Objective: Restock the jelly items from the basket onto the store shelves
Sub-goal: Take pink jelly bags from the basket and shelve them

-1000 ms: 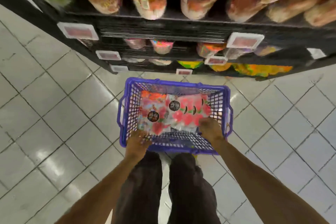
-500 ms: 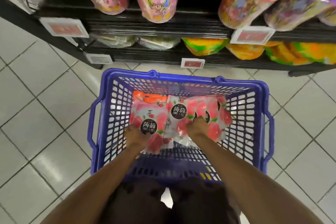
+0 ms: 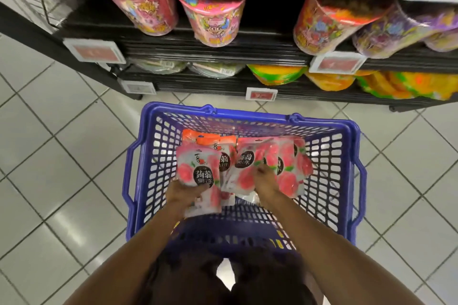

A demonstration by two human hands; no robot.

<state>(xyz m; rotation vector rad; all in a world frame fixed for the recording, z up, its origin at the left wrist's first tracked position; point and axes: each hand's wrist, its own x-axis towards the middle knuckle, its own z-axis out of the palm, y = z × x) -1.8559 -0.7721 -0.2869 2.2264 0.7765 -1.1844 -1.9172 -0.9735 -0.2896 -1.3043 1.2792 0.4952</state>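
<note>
left hand [image 3: 184, 192] curls round a pink jelly pouch [image 3: 198, 168]; right hand [image 3: 266, 181] pinches a neighbouring pouch [image 3: 245, 168], both down inside the blue basket [image 3: 247, 114], probably gathering several for one trip. more pouches [image 3: 290, 176] lie just beside. beyond them, the shelves [image 3: 218, 53] hold bright tubs [image 3: 213, 20].

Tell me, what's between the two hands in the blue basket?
Peach jelly pouches, overlapping, fill the gap between the left hand and right hand, shown in the head view.
</note>
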